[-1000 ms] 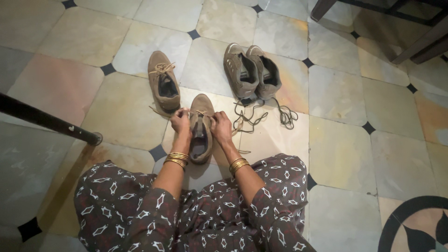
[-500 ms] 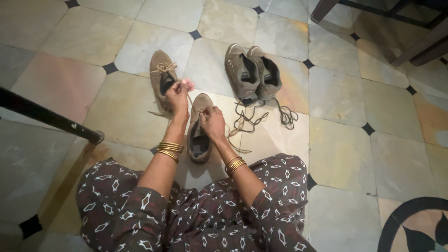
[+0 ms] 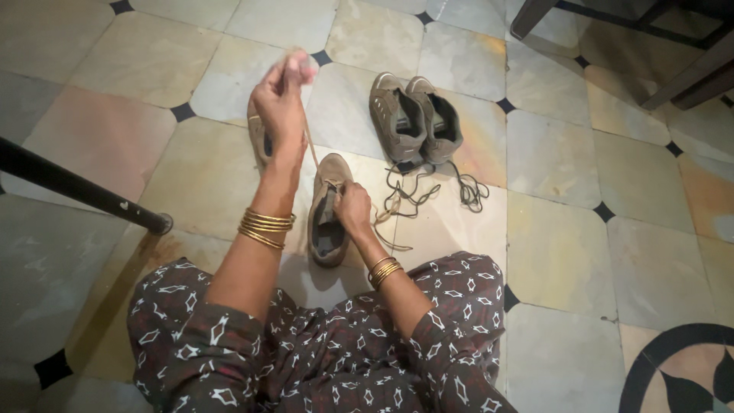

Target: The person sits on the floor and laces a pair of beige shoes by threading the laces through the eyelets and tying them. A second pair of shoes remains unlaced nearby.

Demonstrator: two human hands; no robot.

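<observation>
Two hands are busy with one shoe. The left hand [image 3: 280, 98] is lifted well above the floor, fingertips pinched together on a tan lace [image 3: 310, 145] that runs taut from the pinch down to the toe end of the brown shoe [image 3: 329, 210]. The right hand [image 3: 353, 206] sits low on that same shoe, fingers closed against its upper near the eyelets, pressing on the right side; whether it also grips a strand of lace I cannot tell from here. Loose ends of the lace trail on the tiles just to the right of the shoe. Gold bangles [image 3: 265, 224] ring the left wrist, and more circle the right.

The shoe rests flat on the tiled floor [image 3: 558, 252], directly in front of the person's knees, opening toward them, toe pointing away. Its matching brown shoe [image 3: 258, 138] lies just beyond, mostly hidden behind the raised left hand. Farther off to the right a pair of grey shoes [image 3: 415, 118] stands side by side, touching, with dark laces [image 3: 432, 191] pulled out and lying tangled on the floor in front of them.

A dark pole [image 3: 76, 189] slants in from the left, its end resting on the floor. Dark furniture legs [image 3: 688, 69] stand at the top right. The person's lap is covered in dark patterned cloth [image 3: 336, 352].
</observation>
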